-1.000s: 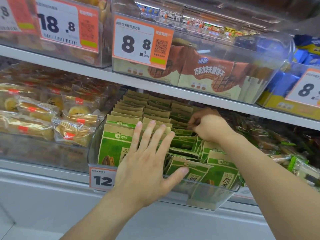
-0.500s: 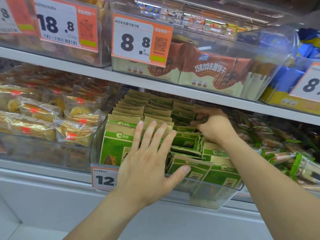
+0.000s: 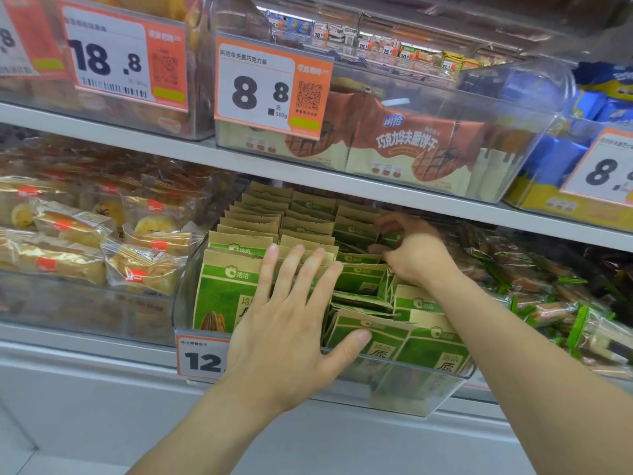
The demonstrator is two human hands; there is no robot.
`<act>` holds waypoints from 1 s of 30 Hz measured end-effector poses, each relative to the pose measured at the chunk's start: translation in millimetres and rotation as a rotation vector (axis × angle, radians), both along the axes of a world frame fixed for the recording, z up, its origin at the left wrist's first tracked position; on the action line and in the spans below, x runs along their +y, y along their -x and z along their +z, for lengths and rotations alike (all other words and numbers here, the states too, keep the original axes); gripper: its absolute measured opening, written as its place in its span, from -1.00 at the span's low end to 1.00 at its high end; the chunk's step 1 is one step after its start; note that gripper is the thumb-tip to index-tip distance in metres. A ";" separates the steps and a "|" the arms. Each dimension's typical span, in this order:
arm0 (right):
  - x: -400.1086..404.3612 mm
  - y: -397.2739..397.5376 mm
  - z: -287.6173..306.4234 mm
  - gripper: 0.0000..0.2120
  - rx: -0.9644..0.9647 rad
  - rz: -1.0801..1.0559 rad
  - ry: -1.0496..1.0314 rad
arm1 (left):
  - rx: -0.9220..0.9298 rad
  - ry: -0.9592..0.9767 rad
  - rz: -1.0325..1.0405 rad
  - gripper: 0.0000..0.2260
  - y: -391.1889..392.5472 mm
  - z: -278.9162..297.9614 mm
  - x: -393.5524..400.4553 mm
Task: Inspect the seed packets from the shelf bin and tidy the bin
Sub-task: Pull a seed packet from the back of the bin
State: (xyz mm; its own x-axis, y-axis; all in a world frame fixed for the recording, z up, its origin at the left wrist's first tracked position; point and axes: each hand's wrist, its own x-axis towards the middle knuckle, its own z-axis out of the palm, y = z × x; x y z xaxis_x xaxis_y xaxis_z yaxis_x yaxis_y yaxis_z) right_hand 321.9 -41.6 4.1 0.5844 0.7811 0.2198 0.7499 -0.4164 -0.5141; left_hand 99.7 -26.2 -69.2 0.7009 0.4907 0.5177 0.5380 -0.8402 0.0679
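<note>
A clear plastic shelf bin holds many green and tan seed packets in upright rows, with several fallen ones lying askew at the centre and right. My left hand lies flat with straight fingers against the front packets of the left and middle rows, thumb at the bin's front rim. My right hand reaches deeper into the bin on the right, fingers curled round the top of a packet in the right-hand row.
A price tag reading 12 hangs on the bin's front. Wrapped cakes fill the bin to the left, green-wrapped snacks the one to the right. The shelf above carries brown biscuit packs and leaves little headroom.
My right hand has moved slightly back and right along the right-hand row, still working among the packets. My left hand stays pressed on the front packets.
</note>
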 end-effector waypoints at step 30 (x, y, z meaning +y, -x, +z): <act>-170.2 128.7 -5.5 -0.60 -0.108 0.199 -1.138 | -0.733 0.365 -0.471 -0.61 24.1 30.9 -71.0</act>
